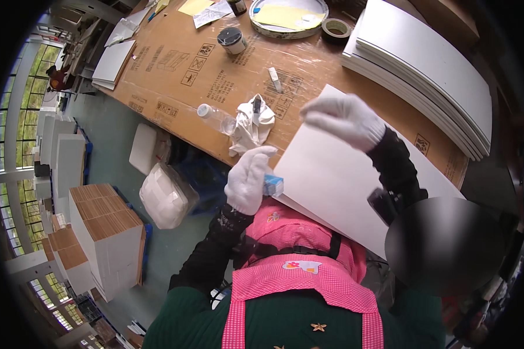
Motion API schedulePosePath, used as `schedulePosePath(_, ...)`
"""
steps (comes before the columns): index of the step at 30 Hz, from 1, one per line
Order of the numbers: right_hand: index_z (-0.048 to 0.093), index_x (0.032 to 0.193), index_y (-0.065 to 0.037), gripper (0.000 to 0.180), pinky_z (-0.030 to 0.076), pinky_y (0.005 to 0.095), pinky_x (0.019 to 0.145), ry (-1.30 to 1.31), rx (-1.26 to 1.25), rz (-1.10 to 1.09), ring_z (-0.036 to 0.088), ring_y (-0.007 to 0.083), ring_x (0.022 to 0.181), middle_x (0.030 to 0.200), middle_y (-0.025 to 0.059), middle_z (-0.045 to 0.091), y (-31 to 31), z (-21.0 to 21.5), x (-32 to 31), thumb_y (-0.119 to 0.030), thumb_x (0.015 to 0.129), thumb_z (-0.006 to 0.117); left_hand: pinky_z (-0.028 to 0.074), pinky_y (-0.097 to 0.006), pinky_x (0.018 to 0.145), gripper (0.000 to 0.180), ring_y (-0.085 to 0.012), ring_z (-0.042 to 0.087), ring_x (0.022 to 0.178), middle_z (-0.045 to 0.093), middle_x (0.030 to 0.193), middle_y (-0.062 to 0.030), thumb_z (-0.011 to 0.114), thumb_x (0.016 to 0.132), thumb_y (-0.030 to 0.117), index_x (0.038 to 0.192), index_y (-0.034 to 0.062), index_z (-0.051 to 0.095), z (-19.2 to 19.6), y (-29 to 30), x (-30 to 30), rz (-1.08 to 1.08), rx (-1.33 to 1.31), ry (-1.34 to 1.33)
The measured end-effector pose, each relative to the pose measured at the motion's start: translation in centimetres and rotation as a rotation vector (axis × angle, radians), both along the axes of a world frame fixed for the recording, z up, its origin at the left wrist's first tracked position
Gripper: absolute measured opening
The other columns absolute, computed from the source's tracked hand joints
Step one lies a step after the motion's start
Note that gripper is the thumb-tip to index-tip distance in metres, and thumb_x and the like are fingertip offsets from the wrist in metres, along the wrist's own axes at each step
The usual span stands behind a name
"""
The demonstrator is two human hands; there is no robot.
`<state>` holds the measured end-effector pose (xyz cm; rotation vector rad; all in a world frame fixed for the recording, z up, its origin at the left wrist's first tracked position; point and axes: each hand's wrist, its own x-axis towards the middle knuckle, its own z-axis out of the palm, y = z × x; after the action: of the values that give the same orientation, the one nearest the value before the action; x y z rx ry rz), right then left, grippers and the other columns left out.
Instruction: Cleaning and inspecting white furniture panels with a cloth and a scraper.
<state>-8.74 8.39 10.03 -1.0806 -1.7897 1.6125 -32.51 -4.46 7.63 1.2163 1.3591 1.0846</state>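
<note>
My left hand (pixel 247 181), in a white glove, is raised at the table's near edge with its fingers stretched out. A small blue-and-white block (pixel 273 185) shows right beside its palm, at the edge of a white panel (pixel 337 174). Whether the hand touches the block I cannot tell. Over the panel's far part hovers my right hand (pixel 349 119), also gloved in white. Its fingers point left, loosely curved, with the thumb apart below them and no object visible between. The panel lies flat on the cardboard-covered table (pixel 174 75) and reaches toward my pink apron.
Beyond my left hand lie a crumpled white cloth (pixel 254 125) and a clear bottle (pixel 215 118). A dark-lidded jar (pixel 232 41), a tape roll (pixel 336 29) and a round tray (pixel 288 29) stand farther back. Stacked white panels (pixel 425 64) fill the right; cardboard stacks (pixel 108 221) stand on the floor left.
</note>
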Motion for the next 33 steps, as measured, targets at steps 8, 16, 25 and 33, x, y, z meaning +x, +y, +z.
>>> schedulePosePath(8, 0.073, 0.095, 0.001, 0.045, 0.055, 0.0426, 0.079, -0.922, 0.030, 0.114, 0.070, 0.0376, 0.084, 0.090, 0.0233, 0.071, 11.7, -12.1, -17.5, -0.040, 0.082, 0.060, 0.040, -0.019, 0.045, 0.054, -0.0079, 0.053, 0.046, 0.060, 0.062, -0.0059, 0.035, 0.107, 0.039, 0.102, -0.0046, 0.066, -3.1, 1.6, -11.9, -0.080, -0.404, -0.360)
schedulePosePath(16, 0.074, 0.098, 0.000, 0.043, 0.055, 0.0422, 0.083, -0.920, -0.042, 0.021, 0.069, 0.0380, 0.095, 0.098, 0.0236, 0.071, 10.8, -11.0, -19.3, -0.037, 0.082, 0.059, 0.043, -0.022, 0.052, 0.048, -0.0106, 0.055, 0.050, 0.061, 0.064, -0.0069, 0.039, 0.105, 0.034, 0.105, -0.0057, 0.067, -3.1, 5.7, -13.2, -0.393, -0.490, -0.526)
schedulePosePath(25, 0.071, 0.092, -0.006, 0.023, 0.053, 0.0426, 0.079, -0.728, 0.107, -0.336, 0.067, 0.0370, 0.087, 0.092, 0.0188, 0.070, 7.2, -13.0, -13.8, -0.025, 0.079, 0.066, 0.046, -0.025, 0.044, 0.038, -0.0143, 0.054, 0.048, 0.058, 0.071, -0.0067, 0.048, 0.101, 0.026, 0.127, 0.0001, 0.057, -4.1, 9.3, -10.5, -0.174, -0.609, -0.706)
schedulePosePath(33, 0.063, 0.105, -0.004, 0.029, 0.053, 0.0459, 0.082, -0.860, 0.288, -0.157, 0.068, 0.0365, 0.091, 0.095, 0.0217, 0.069, 8.1, -13.9, -15.8, -0.028, 0.092, 0.051, 0.029, -0.027, 0.038, 0.041, -0.0122, 0.033, 0.038, 0.038, 0.050, -0.0014, 0.037, 0.103, 0.024, 0.119, -0.0082, 0.056, -3.6, 6.5, -7.7, -0.461, -0.318, -0.396)
